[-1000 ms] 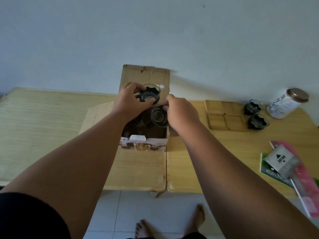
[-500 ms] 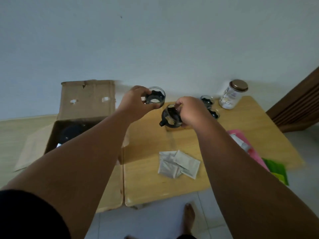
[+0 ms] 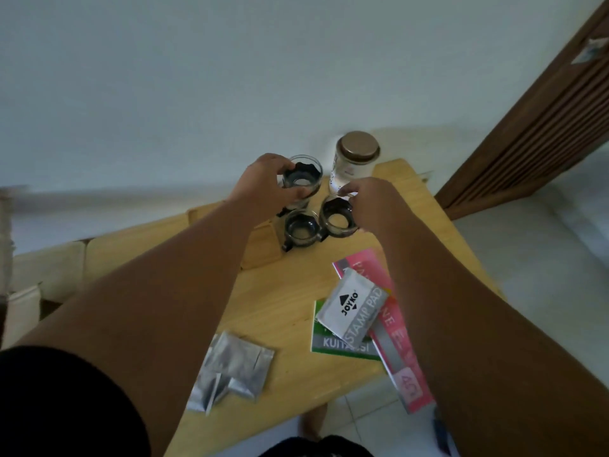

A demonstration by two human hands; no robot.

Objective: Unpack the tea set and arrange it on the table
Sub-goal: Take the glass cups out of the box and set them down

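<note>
Left hand clamped around a clear glass teacup with a black scalloped holder, held at the far side of the light wooden tabletop, above a pale wooden tray. Right hand pinching the far rim of a second glass teacup in a black holder, fingers closed on it, cup low over the tabletop; contact with the surface not clear. Third matching glass teacup standing just left of that one, touching or nearly so, at the tray's right edge, directly near of the left hand's cup. White jar with a brown lid just beyond the cups. Near on the tabletop: silver foil sachets at left, grey stamp-pad box on pink and green booklets at right.
</note>
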